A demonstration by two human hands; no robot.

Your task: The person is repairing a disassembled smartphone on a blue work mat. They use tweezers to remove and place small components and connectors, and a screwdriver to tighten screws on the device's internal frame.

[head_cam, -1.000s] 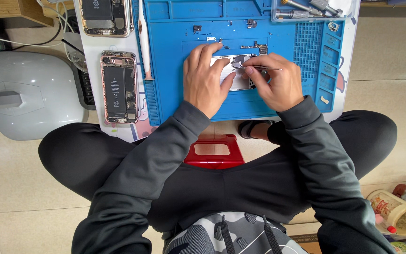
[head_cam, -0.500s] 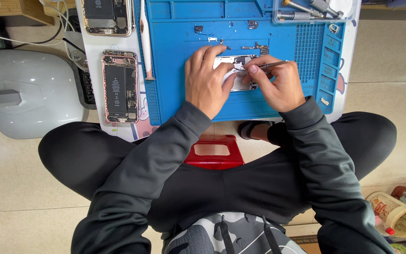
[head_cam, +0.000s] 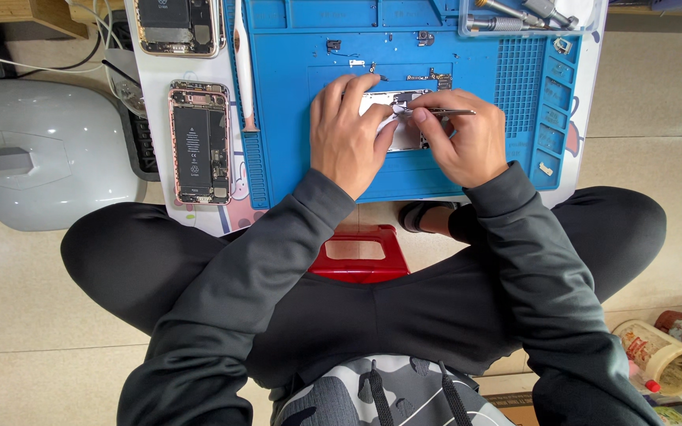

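Here, from the head view, the left hand [head_cam: 349,134] presses flat on an opened phone [head_cam: 395,118] lying on the blue mat [head_cam: 467,173], its fingers spread over the phone's left part. The right hand [head_cam: 459,138] pinches tweezers [head_cam: 442,112], their tip over the phone's upper edge. Two more opened phones [head_cam: 199,142] lie left of the mat, well apart.

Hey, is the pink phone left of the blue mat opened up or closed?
Opened up. The pink phone lies flat with no screen on it, its black battery and inner parts exposed.
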